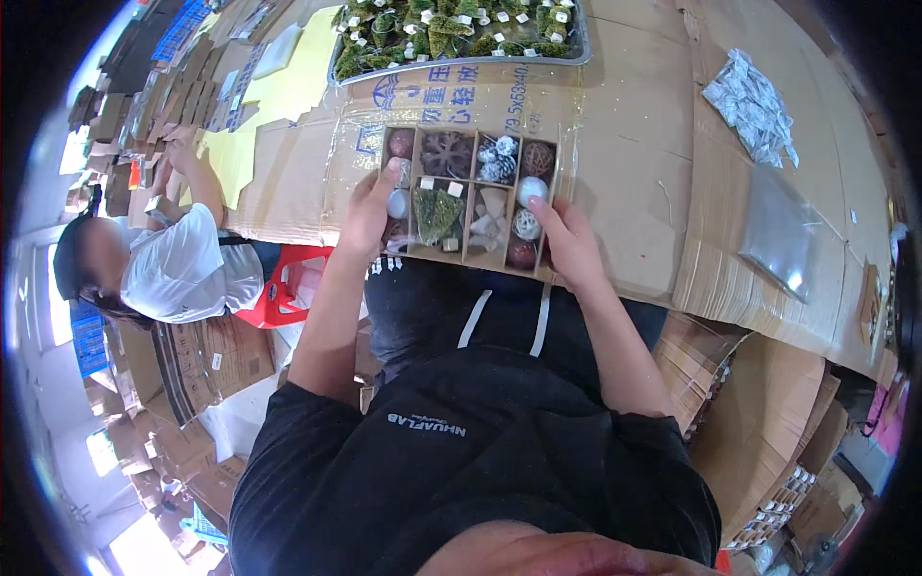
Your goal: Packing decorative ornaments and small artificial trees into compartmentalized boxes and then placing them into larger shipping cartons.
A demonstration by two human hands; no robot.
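Note:
A shallow divided cardboard box (468, 182) is held at the near edge of the table, a hand on each side. Its compartments hold a brown snowflake ornament (447, 154), frosted pine cones (497, 163), a green mossy tree ornament (439, 215), pale wood-like pieces (490, 219), and several small balls in the side columns. My left hand (367, 213) grips the left wall, thumb over the rim. On the right wall, my right hand (573, 242) is closed, its thumb reaching over the rim by a white ball (532, 191).
A metal tray (461, 65) of green mossy ornaments with white tags stands at the far side of the cardboard-covered table (634, 144). Silvery packets (752, 104) and clear plastic bags (783, 235) lie right. A co-worker (182, 264) sits left by a red stool (280, 293).

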